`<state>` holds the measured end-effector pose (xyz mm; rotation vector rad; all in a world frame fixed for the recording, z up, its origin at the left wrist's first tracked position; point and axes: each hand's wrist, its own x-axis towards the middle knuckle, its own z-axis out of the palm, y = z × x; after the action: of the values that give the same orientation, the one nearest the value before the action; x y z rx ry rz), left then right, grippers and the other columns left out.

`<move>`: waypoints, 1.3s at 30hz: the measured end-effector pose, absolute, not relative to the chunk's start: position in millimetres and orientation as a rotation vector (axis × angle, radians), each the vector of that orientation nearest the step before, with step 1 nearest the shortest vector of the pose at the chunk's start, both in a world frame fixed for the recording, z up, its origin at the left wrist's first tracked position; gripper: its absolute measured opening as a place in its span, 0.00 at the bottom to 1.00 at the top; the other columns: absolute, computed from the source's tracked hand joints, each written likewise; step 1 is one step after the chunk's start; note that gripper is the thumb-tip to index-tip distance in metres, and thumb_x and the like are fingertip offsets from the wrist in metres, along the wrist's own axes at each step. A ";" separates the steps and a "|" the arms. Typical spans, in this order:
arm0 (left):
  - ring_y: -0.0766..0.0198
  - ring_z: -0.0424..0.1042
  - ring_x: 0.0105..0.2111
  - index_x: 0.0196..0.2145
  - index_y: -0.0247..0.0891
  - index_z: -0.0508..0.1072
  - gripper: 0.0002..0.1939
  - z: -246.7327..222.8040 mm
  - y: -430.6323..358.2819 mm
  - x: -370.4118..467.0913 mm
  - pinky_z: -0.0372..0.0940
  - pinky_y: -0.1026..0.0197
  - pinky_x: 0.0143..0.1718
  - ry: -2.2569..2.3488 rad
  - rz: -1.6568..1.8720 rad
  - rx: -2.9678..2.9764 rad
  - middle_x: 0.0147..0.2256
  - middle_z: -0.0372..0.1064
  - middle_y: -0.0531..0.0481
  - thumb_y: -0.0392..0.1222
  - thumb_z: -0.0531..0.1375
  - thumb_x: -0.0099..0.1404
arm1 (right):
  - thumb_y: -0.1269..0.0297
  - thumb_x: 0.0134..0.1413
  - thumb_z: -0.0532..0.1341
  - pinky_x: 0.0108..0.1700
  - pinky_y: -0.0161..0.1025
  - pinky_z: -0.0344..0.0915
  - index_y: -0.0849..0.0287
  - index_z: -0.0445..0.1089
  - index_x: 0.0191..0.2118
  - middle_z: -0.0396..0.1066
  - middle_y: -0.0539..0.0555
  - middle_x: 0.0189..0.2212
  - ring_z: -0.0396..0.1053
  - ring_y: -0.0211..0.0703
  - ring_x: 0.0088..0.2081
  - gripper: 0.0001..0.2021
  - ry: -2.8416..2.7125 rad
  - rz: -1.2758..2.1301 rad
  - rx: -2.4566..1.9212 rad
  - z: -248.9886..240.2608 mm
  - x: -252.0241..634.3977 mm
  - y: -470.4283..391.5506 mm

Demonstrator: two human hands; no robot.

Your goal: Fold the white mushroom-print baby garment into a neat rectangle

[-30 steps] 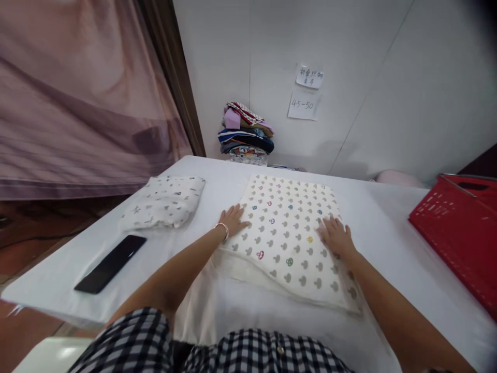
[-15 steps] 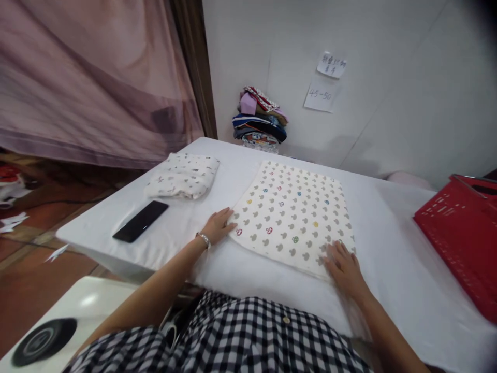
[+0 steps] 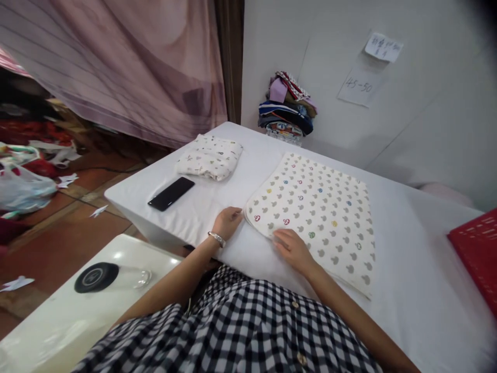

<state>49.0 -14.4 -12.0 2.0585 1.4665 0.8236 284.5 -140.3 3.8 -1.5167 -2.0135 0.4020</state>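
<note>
A folded white cloth printed with grey and coloured mushrooms lies flat on the white-covered table in front of me. My left hand, with a bracelet at the wrist, has its fingertips closed on the cloth's near left corner, where several layers show. My right hand rests at the front edge, fingers stretched out and touching the fabric; its thumb is not clearly visible. Farther left lies another folded white cloth with a small print, and a black phone is nearer me.
A red basket stands at the table's right end. Piled fabrics sit beyond the far edge by the wall. At lower left, a white stand bears a round black object. A pink curtain hangs behind.
My right hand has slid left along the cloth's front edge from its near right corner. My left hand has closed on the left corner. The view has turned left.
</note>
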 end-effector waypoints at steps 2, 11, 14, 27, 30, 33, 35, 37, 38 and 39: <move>0.61 0.70 0.35 0.34 0.39 0.74 0.11 -11.5 -17.9 50.9 0.64 0.58 0.40 1.454 0.822 2.115 0.32 0.72 0.49 0.46 0.57 0.58 | 0.62 0.58 0.55 0.51 0.44 0.63 0.55 0.70 0.47 0.70 0.55 0.45 0.65 0.45 0.48 0.14 -2.044 0.412 -1.512 6.7 267.0 -121.4; 0.60 0.67 0.38 0.28 0.40 0.73 0.07 -9.0 -23.5 60.5 0.59 0.56 0.43 1.521 0.772 2.139 0.34 0.70 0.49 0.45 0.60 0.58 | 0.65 0.56 0.55 0.42 0.35 0.62 0.56 0.69 0.42 0.69 0.52 0.36 0.66 0.40 0.39 0.10 -2.078 0.478 -1.668 10.7 225.8 -69.9; 0.60 0.67 0.40 0.30 0.40 0.73 0.05 -9.8 -24.3 60.5 0.59 0.56 0.43 1.532 0.796 2.114 0.36 0.69 0.49 0.44 0.60 0.57 | 0.66 0.57 0.54 0.40 0.35 0.61 0.55 0.71 0.38 0.69 0.51 0.33 0.66 0.39 0.37 0.09 -2.008 0.527 -1.654 6.5 226.9 -65.1; 0.58 0.66 0.38 0.25 0.41 0.75 0.09 0.0 -19.4 70.6 0.58 0.54 0.42 1.608 0.617 2.130 0.34 0.68 0.49 0.47 0.59 0.58 | 0.65 0.56 0.54 0.38 0.35 0.61 0.56 0.70 0.38 0.69 0.51 0.31 0.66 0.40 0.34 0.08 -1.979 0.429 -1.665 3.0 221.8 -67.6; 0.58 0.66 0.38 0.24 0.41 0.74 0.08 -0.1 -17.9 73.3 0.58 0.55 0.41 1.636 0.593 2.129 0.34 0.69 0.49 0.44 0.59 0.57 | 0.64 0.57 0.54 0.37 0.34 0.60 0.56 0.69 0.35 0.69 0.51 0.30 0.66 0.39 0.33 0.08 -1.986 0.427 -1.643 3.5 221.1 -66.3; 0.59 0.67 0.38 0.23 0.40 0.74 0.07 -0.9 -17.3 74.7 0.58 0.55 0.42 1.645 0.604 2.100 0.33 0.70 0.50 0.40 0.58 0.56 | 0.65 0.58 0.52 0.37 0.34 0.60 0.57 0.69 0.33 0.68 0.52 0.28 0.65 0.39 0.33 0.09 -1.918 0.401 -1.603 1.1 221.7 -65.8; 0.60 0.67 0.38 0.23 0.40 0.73 0.06 -1.5 -17.4 74.8 0.58 0.55 0.42 1.653 0.636 2.062 0.33 0.71 0.51 0.38 0.58 0.55 | 0.65 0.58 0.51 0.37 0.35 0.60 0.58 0.69 0.33 0.67 0.52 0.28 0.65 0.40 0.33 0.10 -1.871 0.379 -1.589 -1.0 222.0 -66.5; 0.61 0.68 0.38 0.22 0.40 0.73 0.06 -2.1 -17.7 74.5 0.59 0.55 0.43 1.653 0.677 2.019 0.34 0.71 0.51 0.38 0.58 0.54 | 0.65 0.58 0.51 0.38 0.35 0.60 0.58 0.69 0.36 0.68 0.53 0.29 0.65 0.40 0.33 0.10 -1.860 0.368 -1.593 -2.2 221.7 -67.6; 0.61 0.68 0.38 0.22 0.40 0.72 0.06 -2.3 -17.8 74.3 0.59 0.55 0.44 1.649 0.698 2.000 0.35 0.72 0.52 0.38 0.58 0.54 | 0.64 0.58 0.51 0.38 0.35 0.61 0.57 0.69 0.38 0.68 0.53 0.29 0.65 0.40 0.33 0.10 -1.872 0.368 -1.600 -2.3 221.3 -68.2; 0.61 0.68 0.38 0.21 0.41 0.72 0.06 -2.4 -17.9 74.1 0.59 0.55 0.45 1.642 0.717 1.984 0.35 0.72 0.52 0.38 0.58 0.54 | 0.64 0.58 0.51 0.38 0.35 0.61 0.57 0.69 0.40 0.69 0.53 0.30 0.66 0.40 0.33 0.11 -1.895 0.371 -1.609 -2.0 220.6 -68.7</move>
<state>74.1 -17.9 -2.4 1.9837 1.6424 0.7171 220.6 -68.7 -2.0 -1.6089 -1.8951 0.3714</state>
